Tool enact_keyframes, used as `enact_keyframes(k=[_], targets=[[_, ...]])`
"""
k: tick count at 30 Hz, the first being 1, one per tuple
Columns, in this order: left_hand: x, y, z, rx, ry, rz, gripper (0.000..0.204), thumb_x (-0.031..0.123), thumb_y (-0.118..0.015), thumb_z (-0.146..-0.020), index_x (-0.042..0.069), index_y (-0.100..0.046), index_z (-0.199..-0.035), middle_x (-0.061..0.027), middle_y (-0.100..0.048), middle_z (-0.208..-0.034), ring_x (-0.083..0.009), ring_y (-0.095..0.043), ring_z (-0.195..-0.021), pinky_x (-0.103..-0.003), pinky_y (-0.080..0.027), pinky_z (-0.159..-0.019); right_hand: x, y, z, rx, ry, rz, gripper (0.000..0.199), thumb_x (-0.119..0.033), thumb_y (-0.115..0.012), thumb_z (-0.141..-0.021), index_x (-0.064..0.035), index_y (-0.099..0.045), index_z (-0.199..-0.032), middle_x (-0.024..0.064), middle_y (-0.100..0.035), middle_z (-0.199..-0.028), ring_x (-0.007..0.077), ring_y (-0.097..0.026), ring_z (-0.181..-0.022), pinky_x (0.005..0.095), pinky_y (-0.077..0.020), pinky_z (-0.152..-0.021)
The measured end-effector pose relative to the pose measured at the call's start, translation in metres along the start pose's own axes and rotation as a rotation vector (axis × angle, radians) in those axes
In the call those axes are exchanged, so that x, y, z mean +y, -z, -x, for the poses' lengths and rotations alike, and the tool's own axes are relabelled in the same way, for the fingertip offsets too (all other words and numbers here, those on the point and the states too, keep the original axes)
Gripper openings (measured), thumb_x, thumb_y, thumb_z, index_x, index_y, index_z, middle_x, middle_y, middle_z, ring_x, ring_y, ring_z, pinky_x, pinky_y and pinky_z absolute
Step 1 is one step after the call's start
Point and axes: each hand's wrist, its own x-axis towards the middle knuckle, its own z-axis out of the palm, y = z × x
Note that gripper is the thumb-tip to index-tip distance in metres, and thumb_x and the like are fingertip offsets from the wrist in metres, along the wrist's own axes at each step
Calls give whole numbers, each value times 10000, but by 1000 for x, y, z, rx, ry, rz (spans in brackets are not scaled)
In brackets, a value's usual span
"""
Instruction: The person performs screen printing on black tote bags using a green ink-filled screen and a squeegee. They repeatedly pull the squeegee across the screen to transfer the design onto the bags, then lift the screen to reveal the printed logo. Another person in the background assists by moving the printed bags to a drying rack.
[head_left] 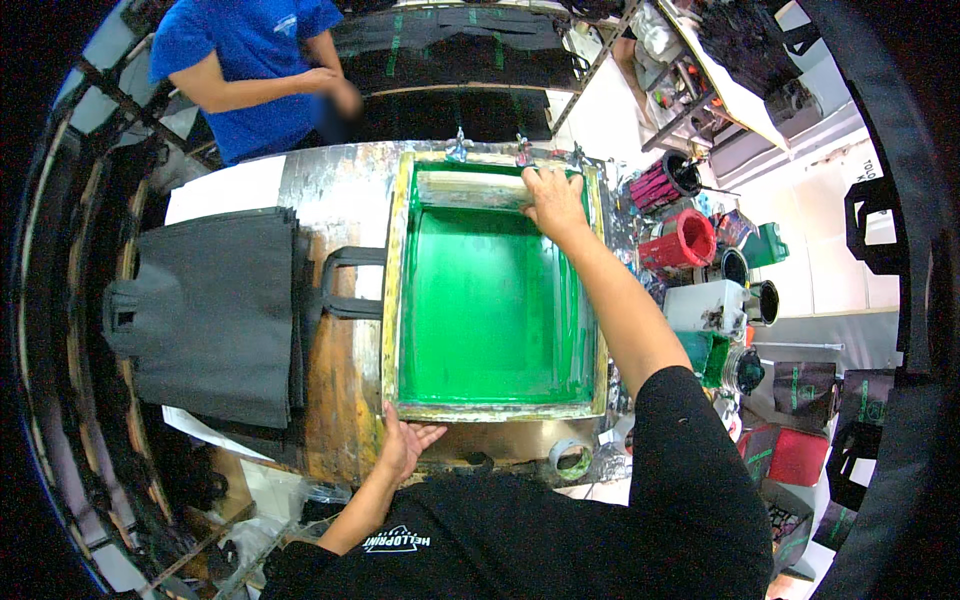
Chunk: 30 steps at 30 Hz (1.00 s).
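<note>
A wooden screen-printing frame [394, 300] lies flat on the worktable, its mesh [480, 310] covered with green ink. At the far end, inside the frame, rests a long squeegee [465, 188] with a pale, green-smeared handle. My right hand [556, 203] is closed over the squeegee's right end, fingers bent over the handle. My left hand [402, 446] touches the near left corner of the frame, thumb up and fingers stretched out, holding nothing. From under the frame's left side sticks out a black bag handle [345, 282]; the rest of that bag is hidden.
A stack of black fabric bags [215, 310] lies left of the frame. Clamps [458, 148] stand at its far edge. To the right are a red ink tub [680, 240] and several other containers. A tape roll [570, 458] lies near me. A person in a blue shirt [250, 70] stands far left.
</note>
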Motion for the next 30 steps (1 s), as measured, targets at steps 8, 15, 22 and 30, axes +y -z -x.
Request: enact_keyframes(k=[8,15,22,30], targets=[[91,7,-20,-132,375,-727,919,818,-397,-1010,-35,-740,-1020,-215,-778,-974,-289,-774,-936,-432,-629,-838,12,22,-33,-31,45,39,751,-364,-894,-796,-174,-530,-1425,61,-647,-1277,286,-597,-1254,561,-438,-932],[239,-153,-136,286,-1497,-1579,662,572,-770,-905,33,-665,-1276,-175,-663,-1271,-369,-583,-1227,-500,-448,-1047,-5,-22,-3,220,33,94,576,-228,-867,-757,-191,-609,-1271,47,-633,-1158,256,-597,-1146,514,-424,-946],[249,-172,-227,407,-1448,-1873,544,584,-736,-900,57,-651,-1003,-120,-617,-971,-324,-599,-963,-469,-487,-863,-20,-11,23,217,35,105,335,-191,-708,-887,-202,-639,-1215,46,-632,-1059,253,-615,-1036,486,-440,-901],[182,-132,-166,315,-1524,-1854,479,527,-779,-869,82,-601,-868,-106,-573,-883,-324,-575,-867,-453,-485,-783,-54,-2,121,203,50,70,242,-179,-635,-927,-213,-652,-1166,29,-627,-1013,237,-613,-984,484,-448,-869]])
